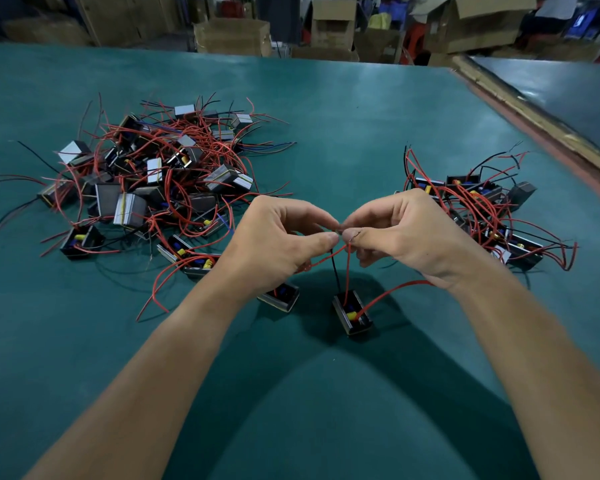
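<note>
While my hands meet above the green table (326, 116), my left hand (278, 237) pinches the black wire (335, 271) and my right hand (406, 233) pinches the red wire (347, 271), fingertips almost touching. Both wires run down to a little black box (352, 315) on the surface, about midway between the left and right edges. A big pile (146, 178) of boxes and wires lies toward the left edge. A smaller pile (482, 209) lies near the right edge. Past the far edge stand brown cardboard boxes (232, 36).
</note>
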`<state>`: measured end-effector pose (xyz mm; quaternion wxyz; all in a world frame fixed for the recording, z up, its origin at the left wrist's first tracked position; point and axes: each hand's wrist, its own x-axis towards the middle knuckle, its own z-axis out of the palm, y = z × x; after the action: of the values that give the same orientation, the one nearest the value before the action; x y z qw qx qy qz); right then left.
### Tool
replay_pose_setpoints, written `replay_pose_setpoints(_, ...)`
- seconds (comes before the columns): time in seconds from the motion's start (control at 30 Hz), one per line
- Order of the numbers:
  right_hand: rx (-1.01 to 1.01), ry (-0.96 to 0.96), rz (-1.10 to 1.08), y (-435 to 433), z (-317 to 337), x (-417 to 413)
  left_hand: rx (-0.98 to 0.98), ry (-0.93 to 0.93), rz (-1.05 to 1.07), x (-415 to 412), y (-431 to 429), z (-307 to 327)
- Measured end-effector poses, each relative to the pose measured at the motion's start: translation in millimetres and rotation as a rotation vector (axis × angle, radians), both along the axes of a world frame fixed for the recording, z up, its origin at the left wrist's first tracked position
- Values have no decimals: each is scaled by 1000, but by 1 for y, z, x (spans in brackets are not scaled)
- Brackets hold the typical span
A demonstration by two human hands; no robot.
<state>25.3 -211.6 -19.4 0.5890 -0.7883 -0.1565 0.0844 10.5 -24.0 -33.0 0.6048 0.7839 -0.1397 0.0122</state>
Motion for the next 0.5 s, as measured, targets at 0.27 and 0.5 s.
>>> replay_pose_setpoints(0.27,-84,-234,24,1,-4,0,-15,79,64,1,0,0)
replay_pose_setpoints(0.5,-155,-339,-41,2,-7,2,-1,110,54,1,-1,1)
